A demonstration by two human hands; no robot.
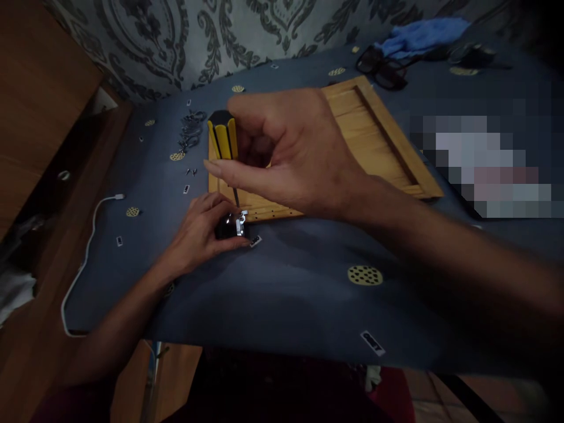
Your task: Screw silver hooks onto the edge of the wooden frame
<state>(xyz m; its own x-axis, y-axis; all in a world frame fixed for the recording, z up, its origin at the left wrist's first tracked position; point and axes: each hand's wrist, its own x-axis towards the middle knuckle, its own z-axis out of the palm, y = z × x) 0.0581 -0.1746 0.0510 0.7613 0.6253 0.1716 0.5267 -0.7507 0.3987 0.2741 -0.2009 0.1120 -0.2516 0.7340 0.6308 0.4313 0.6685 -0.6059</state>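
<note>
My right hand [291,153] is closed round the yellow and black handle of a screwdriver [223,138], held upright with its thin shaft pointing down. The tip meets a small metal hinge [240,223] at the near edge of a wooden panel [374,135] that lies flat on the blue cloth. My left hand [200,232] grips the hinge and a dark part beside it, pressing them against the panel's edge.
A pile of metal fittings and loose screws [190,130] lies at the back left. Black glasses [382,66] and a blue cloth [418,35] sit at the back right. A white cable [83,258] trails off the left edge. Wooden furniture [39,100] stands left.
</note>
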